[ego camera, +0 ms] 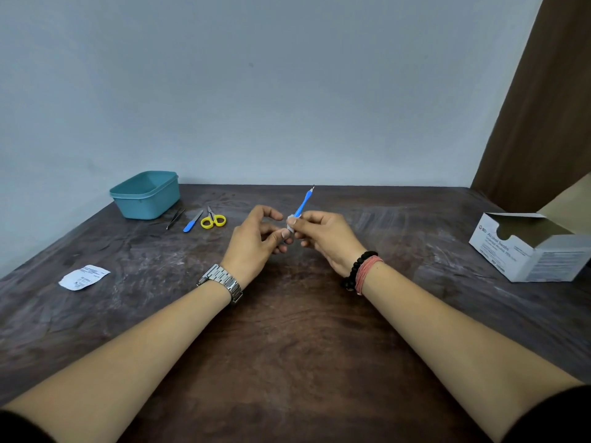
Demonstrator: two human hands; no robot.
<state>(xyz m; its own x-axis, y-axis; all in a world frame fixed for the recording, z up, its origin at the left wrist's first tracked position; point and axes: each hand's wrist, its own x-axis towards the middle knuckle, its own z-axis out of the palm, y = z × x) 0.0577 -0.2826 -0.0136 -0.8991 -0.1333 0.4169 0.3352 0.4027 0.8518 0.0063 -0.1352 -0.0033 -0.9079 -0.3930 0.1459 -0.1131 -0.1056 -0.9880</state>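
1. The blue tool [303,203] is up in the air over the middle of the table [287,346], between both hands. Its thin, sharp tip points up and away, toward 1 o'clock.
2. The right hand [326,238] has its thumb and fingers bent. It pinches a white wipe [291,224] that sits round the low part of the tool.
3. The left hand [256,241] has bent fingers too. Its thumb and one finger seem to pinch the bottom end of the tool, just under the wipe, but that end is hidden.
4. The tip could poke a finger. This may happen if the right hand rubs the wipe too far toward 1 o'clock and slides off the end.
5. The tool could slip and drop on the table. The wipe may be wet, and the left hand has only a small bit to hold.
6. The wipe could come loose and fall. It is small, and only fingertips squeeze it.
7. The wiped tool could pick up dirt if it is laid on the dusty table near the scissors [213,220] at 11 o'clock.
8. A wide swing of the right arm could knock the open swab box [527,254] at 2 o'clock.
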